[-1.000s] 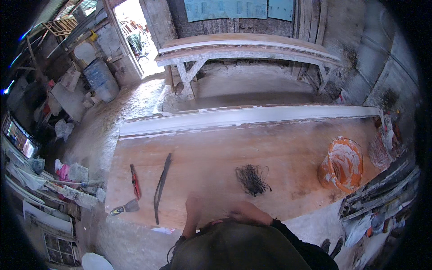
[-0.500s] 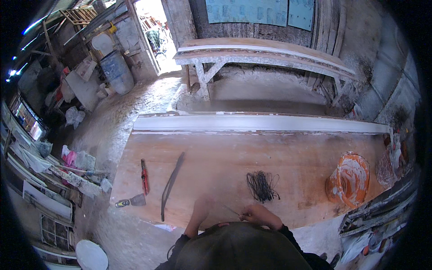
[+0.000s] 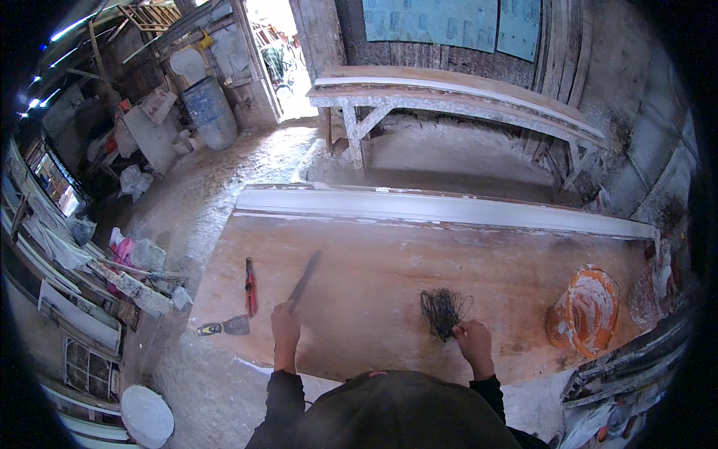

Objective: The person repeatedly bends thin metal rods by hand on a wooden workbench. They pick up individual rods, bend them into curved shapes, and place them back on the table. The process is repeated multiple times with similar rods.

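On the wooden table, my left hand [image 3: 285, 329] is closed around the lower part of a long, dark, narrow strip [image 3: 304, 277]. The strip's upper part is blurred and its lower end is hidden by the hand. Toward the right, a loose bundle of thin black wire [image 3: 437, 314] lies on the tabletop. The fingers of my right hand [image 3: 473, 343] are pinched on the lower right edge of that bundle. Left of the strip are a red-handled tool [image 3: 250, 288] and a putty knife [image 3: 228, 326] with a yellow and black handle.
An orange bucket [image 3: 583, 310] smeared with white stands at the table's right. A long white moulding [image 3: 441, 209] runs along the far edge. Behind it is a bench [image 3: 464, 97] with another white length. A blue barrel [image 3: 211, 112] stands by the doorway, and a white round lid [image 3: 147, 417] lies lower left.
My hands have parted from the near middle edge: the left moved left onto the dark strip, the right moved right to the wire bundle. The thin piece between them no longer shows.
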